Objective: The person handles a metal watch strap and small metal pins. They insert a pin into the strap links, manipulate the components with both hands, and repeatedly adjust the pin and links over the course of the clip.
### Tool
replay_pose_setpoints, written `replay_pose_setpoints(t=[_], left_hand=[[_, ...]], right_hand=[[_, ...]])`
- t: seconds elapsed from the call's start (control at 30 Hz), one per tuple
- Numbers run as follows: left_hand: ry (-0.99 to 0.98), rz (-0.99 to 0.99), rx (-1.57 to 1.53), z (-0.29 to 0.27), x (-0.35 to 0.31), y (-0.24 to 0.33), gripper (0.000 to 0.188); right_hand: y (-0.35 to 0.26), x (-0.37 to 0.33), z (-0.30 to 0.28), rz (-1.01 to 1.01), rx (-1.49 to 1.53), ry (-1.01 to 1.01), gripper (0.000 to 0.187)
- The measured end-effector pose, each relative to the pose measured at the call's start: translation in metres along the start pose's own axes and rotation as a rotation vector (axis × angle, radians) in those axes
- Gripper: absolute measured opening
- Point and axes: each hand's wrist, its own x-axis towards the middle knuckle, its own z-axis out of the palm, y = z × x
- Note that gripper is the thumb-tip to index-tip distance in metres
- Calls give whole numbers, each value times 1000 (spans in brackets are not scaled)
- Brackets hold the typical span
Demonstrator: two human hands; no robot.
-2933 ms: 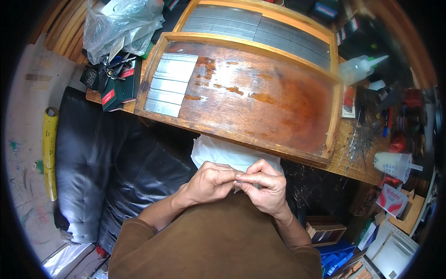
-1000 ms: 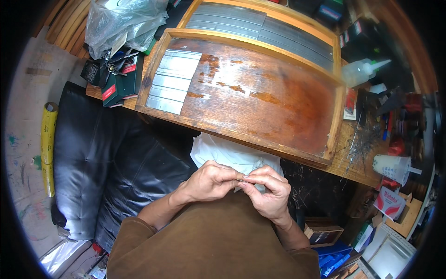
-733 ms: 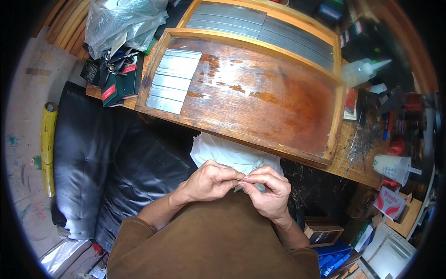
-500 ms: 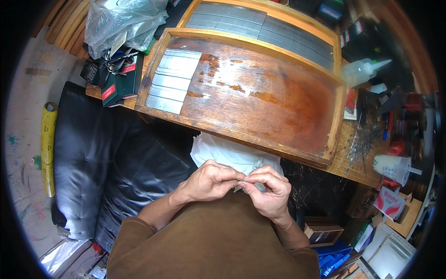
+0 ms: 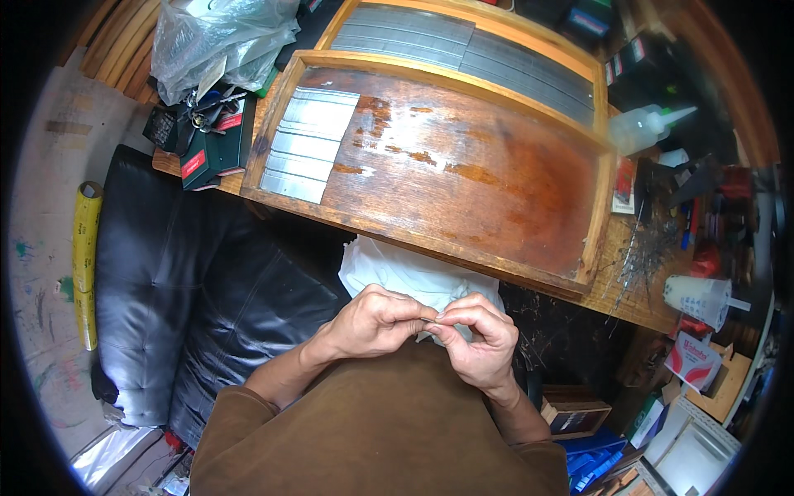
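So, black tufted leather seat (image 5: 157, 273) sits to the left of the front tray (image 5: 463, 198) and toward the person. Wooden counter (image 5: 645, 302) lies under the front tray and shows past its right end. Front tray: shallow, wood-framed, worn reddish-brown base, silver strips (image 5: 310, 145) laid side by side at its left end. Rear tray (image 5: 529, 37) is just beyond the front tray, orange-yellow wood, holding grey strips (image 5: 397, 35) in two blocks. Clear plastic bag (image 5: 223, 50), crumpled, off the front tray's far left corner. White cloth (image 5: 380, 264), partly hidden, below the front tray's near edge. Yellow roll (image 5: 86, 264) stands well left of the front tray, past the seat.

Left hand (image 5: 376, 321) and right hand (image 5: 481, 335) are together on the near side of the front tray, apart from it, in front of the person's brown shirt (image 5: 372, 422). Both closed, thumbs and fingers pinching one small thin piece (image 5: 428, 320); right hand's outer fingers curled.

Dark green boxes (image 5: 207, 161) left of the front tray, a bunch of keys (image 5: 203, 112) on top. Translucent squeeze bottle (image 5: 637, 131), nozzle pointing away, near the front tray's far right corner. Lidded drink cup (image 5: 696, 299) with straw, tipped over, right of the front tray. Thin dark bits (image 5: 637, 256) scattered between the two. Smallest is the pinched piece, nearer the person than the front tray; mostly covered by fingertips, shape unclear.
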Motion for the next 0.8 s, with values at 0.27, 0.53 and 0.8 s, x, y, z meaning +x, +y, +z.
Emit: replay_pose_setpoints(t=[0.27,0.53,0.8], left_hand=[[11,-2,-3,1,0,0,18],[21,3,46,0,-1,-2,18],[62,-4,-5,2,2,2,17]], right_hand=[[-4,2,-1,-12,-34,-17,18],[-5,4,1,-46,-94,-22,18],[-2,2,2,-31,-64,39,18]])
